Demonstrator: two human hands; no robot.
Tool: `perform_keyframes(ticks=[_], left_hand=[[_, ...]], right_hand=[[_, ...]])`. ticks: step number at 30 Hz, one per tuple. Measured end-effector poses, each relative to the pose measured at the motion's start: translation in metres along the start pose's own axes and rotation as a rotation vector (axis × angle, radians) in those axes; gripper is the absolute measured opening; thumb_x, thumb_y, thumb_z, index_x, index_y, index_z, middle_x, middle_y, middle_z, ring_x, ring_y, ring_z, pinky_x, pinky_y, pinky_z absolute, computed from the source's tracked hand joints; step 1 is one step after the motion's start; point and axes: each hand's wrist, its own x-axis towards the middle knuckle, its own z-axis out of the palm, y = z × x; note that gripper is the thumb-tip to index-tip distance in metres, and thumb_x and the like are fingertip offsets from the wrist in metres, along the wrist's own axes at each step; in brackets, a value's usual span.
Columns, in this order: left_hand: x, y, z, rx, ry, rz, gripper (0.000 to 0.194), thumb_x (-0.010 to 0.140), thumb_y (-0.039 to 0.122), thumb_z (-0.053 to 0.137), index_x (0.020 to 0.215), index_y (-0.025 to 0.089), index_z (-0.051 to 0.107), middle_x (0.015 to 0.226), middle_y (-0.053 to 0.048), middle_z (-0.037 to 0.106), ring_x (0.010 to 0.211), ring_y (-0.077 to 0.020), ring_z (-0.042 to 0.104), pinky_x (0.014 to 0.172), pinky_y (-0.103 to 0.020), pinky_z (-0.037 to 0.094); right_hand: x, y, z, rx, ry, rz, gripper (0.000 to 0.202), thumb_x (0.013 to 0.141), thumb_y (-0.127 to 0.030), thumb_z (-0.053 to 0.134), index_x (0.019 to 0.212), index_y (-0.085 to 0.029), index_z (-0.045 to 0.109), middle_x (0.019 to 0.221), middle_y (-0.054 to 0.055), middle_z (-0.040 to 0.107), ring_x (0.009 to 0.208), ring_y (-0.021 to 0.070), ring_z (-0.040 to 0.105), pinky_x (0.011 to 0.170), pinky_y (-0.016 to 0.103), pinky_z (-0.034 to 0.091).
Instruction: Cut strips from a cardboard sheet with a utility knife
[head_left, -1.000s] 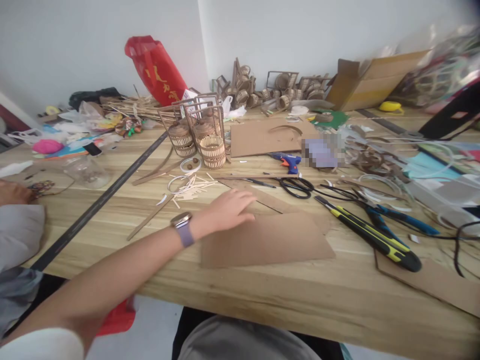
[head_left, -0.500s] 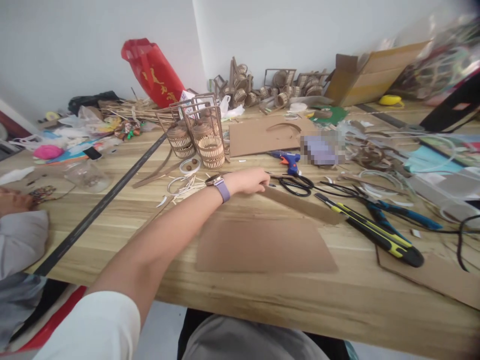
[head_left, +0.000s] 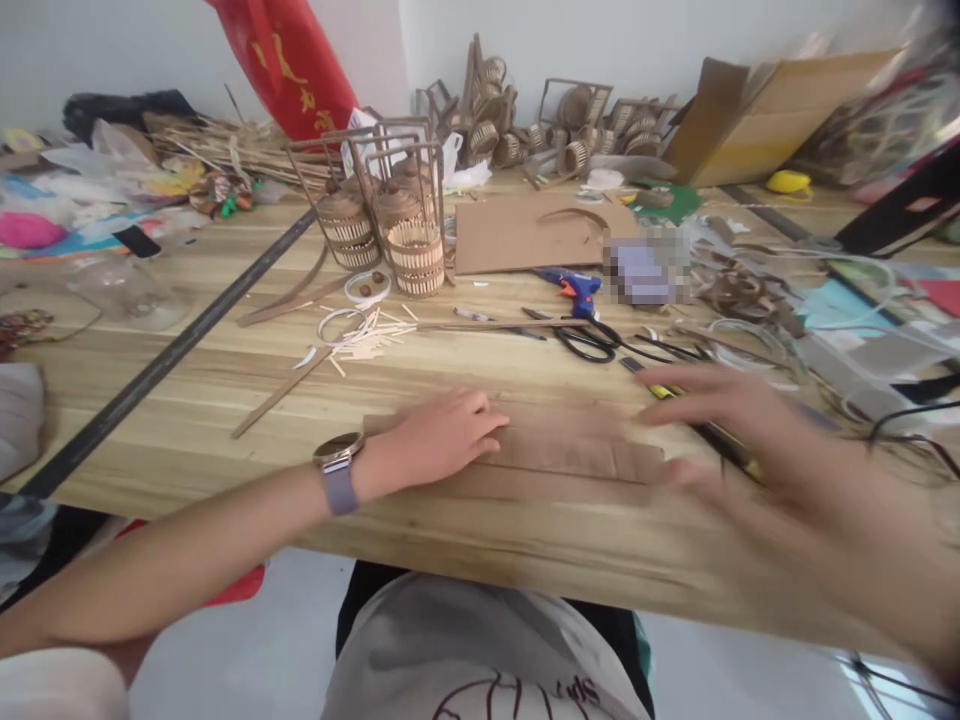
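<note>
A brown cardboard strip point(head_left: 577, 455) lies over a larger cardboard sheet point(head_left: 540, 488) near the table's front edge, both blurred. My left hand point(head_left: 439, 440), with a watch on its wrist, is closed on the strip's left part, thumb and fingers near each other. My right hand point(head_left: 780, 470) is smeared by motion at the strip's right end, its thumb and fingers apart and holding nothing. Partly behind the right hand lies a yellow-and-black utility knife point(head_left: 724, 445). Black-handled scissors point(head_left: 589, 340) and a blue glue gun point(head_left: 577, 290) lie farther back.
Small slatted baskets with tall handles point(head_left: 416, 255) stand at centre left, beside loose light sticks point(head_left: 367, 335). A cardboard panel point(head_left: 517, 235) lies behind. Cables and scraps crowd the right. A dark strip point(head_left: 187, 335) crosses the table. A co-worker's sleeve point(head_left: 19, 420) is at far left.
My left hand has drawn back toward me, bringing the cardboard strip over the sheet. My right hand has come into view from the right. The view has tipped down.
</note>
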Motion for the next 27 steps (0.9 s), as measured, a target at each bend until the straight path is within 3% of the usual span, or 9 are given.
perform_keyframes(ticks=[4,6,8,14,17,19,22,24,27], left_hand=[[-0.038,-0.012,0.012,0.053,-0.062,-0.033,0.089,0.076,0.070,0.071,0.144,0.018,0.045,0.156,-0.021,0.036,0.144,-0.0406,0.030,0.114,-0.056,0.028],[-0.045,-0.020,0.013,0.057,-0.103,-0.046,0.090,0.075,0.073,0.069,0.144,0.021,0.045,0.161,-0.020,0.028,0.148,-0.0406,0.023,0.117,-0.058,0.023],[-0.043,-0.027,0.014,0.041,-0.102,-0.044,0.084,0.080,0.074,0.061,0.143,0.021,0.046,0.161,-0.019,0.028,0.148,-0.0379,0.025,0.117,-0.055,0.024],[-0.006,-0.047,0.013,0.050,-0.076,-0.039,0.090,0.083,0.077,0.053,0.150,0.019,0.038,0.162,-0.018,0.027,0.150,-0.0366,0.020,0.120,-0.054,0.018],[-0.007,-0.049,0.006,0.081,-0.027,-0.068,0.097,0.079,0.077,0.061,0.152,0.017,0.037,0.161,-0.019,0.029,0.149,-0.0400,0.020,0.120,-0.058,0.016],[-0.014,-0.049,0.001,0.064,0.020,-0.093,0.089,0.081,0.070,0.065,0.148,0.016,0.042,0.154,-0.018,0.042,0.142,-0.0363,0.034,0.116,-0.052,0.028],[-0.025,-0.049,-0.004,0.018,0.052,-0.139,0.050,0.093,0.044,0.065,0.133,0.016,0.058,0.131,-0.013,0.061,0.121,-0.0271,0.053,0.104,-0.040,0.043],[-0.029,-0.051,-0.005,-0.012,0.076,-0.166,0.033,0.094,0.031,0.063,0.124,0.017,0.065,0.121,-0.010,0.064,0.113,-0.0249,0.057,0.099,-0.039,0.046],[-0.031,-0.054,-0.005,-0.087,0.088,-0.171,0.030,0.091,0.027,0.067,0.120,0.018,0.068,0.116,-0.009,0.064,0.110,-0.0239,0.058,0.097,-0.040,0.048]], right_hand=[[-0.007,0.012,0.043,0.014,-0.160,-0.188,0.040,0.090,-0.062,0.054,0.099,-0.024,0.061,0.147,0.016,0.052,0.134,0.0375,0.048,0.105,0.061,0.040],[-0.009,0.027,0.059,0.038,-0.201,-0.184,0.034,0.092,-0.058,0.055,0.098,-0.024,0.060,0.145,0.015,0.055,0.133,0.0350,0.051,0.106,0.061,0.039],[-0.006,0.042,0.067,0.088,-0.223,-0.165,0.028,0.093,-0.052,0.055,0.099,-0.025,0.059,0.141,0.014,0.059,0.130,0.0329,0.054,0.102,0.058,0.043],[0.024,0.070,0.062,0.196,-0.227,-0.085,0.026,0.089,-0.047,0.060,0.100,-0.024,0.061,0.139,0.016,0.059,0.128,0.0340,0.056,0.100,0.057,0.048],[0.030,0.075,0.058,0.255,-0.240,-0.054,0.030,0.091,-0.046,0.058,0.110,-0.024,0.063,0.135,0.013,0.062,0.124,0.0310,0.060,0.099,0.054,0.050],[0.029,0.079,0.058,0.261,-0.211,-0.041,0.030,0.095,-0.043,0.054,0.116,-0.025,0.063,0.129,0.011,0.066,0.120,0.0283,0.062,0.099,0.051,0.051],[0.026,0.086,0.062,0.241,-0.146,-0.078,0.027,0.095,-0.039,0.054,0.115,-0.026,0.067,0.122,0.009,0.070,0.117,0.0277,0.063,0.100,0.050,0.052],[0.025,0.089,0.064,0.234,-0.117,-0.088,0.026,0.094,-0.039,0.055,0.114,-0.028,0.068,0.119,0.008,0.070,0.113,0.0279,0.065,0.098,0.049,0.053],[0.023,0.089,0.065,0.219,-0.078,-0.091,0.025,0.093,-0.039,0.056,0.113,-0.029,0.069,0.113,0.007,0.071,0.105,0.0279,0.067,0.093,0.049,0.056]])
